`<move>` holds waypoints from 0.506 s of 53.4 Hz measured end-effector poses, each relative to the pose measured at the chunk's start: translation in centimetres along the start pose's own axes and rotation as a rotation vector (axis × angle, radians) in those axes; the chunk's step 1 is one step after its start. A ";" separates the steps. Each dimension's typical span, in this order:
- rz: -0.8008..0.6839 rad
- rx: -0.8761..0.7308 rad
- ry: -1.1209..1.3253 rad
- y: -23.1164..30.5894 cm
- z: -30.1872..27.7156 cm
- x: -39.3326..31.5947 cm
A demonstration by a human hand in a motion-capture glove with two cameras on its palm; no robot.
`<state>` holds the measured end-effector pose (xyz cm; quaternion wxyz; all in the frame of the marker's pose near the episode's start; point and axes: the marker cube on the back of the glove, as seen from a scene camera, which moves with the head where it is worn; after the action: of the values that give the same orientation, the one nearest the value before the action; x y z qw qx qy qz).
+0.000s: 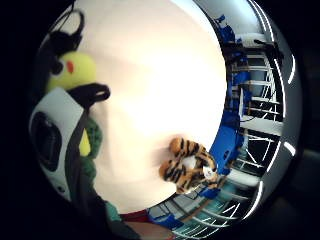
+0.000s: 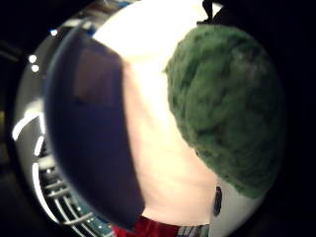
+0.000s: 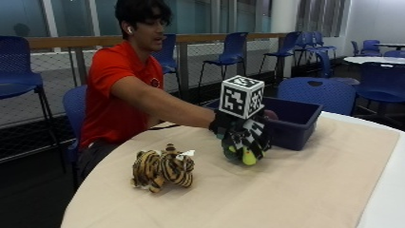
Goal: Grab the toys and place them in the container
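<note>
In the outside view my gloved right hand (image 3: 244,134) grips a green and yellow plush toy (image 3: 243,154), fingers curled round it. The toy hangs low over the beige tablecloth (image 3: 297,190), right beside the near side of the dark blue container (image 3: 296,126). A striped tiger plush (image 3: 162,168) lies on the cloth to the hand's left, apart from it. The little finger side palm view shows the toy's yellow part (image 1: 76,70) close to the palm and the tiger (image 1: 190,166) near the table's edge. The thumb side palm view shows the green plush (image 2: 232,103) and the container's wall (image 2: 94,128).
The round table's edge runs close behind the tiger on the person's side. Blue chairs (image 3: 313,90) stand behind the container, and more line a railing farther back. Bare cloth spreads out in front of the container.
</note>
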<state>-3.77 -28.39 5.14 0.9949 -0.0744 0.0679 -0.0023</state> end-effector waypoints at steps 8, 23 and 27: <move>-0.062 0.061 -0.081 2.3 -4.2 -2.2; -0.348 0.089 -0.124 8.8 -10.3 -11.8; -0.426 0.111 -0.048 9.6 -10.7 -14.4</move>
<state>-19.51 -20.28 -4.83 0.9759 -0.0321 0.0265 -0.2143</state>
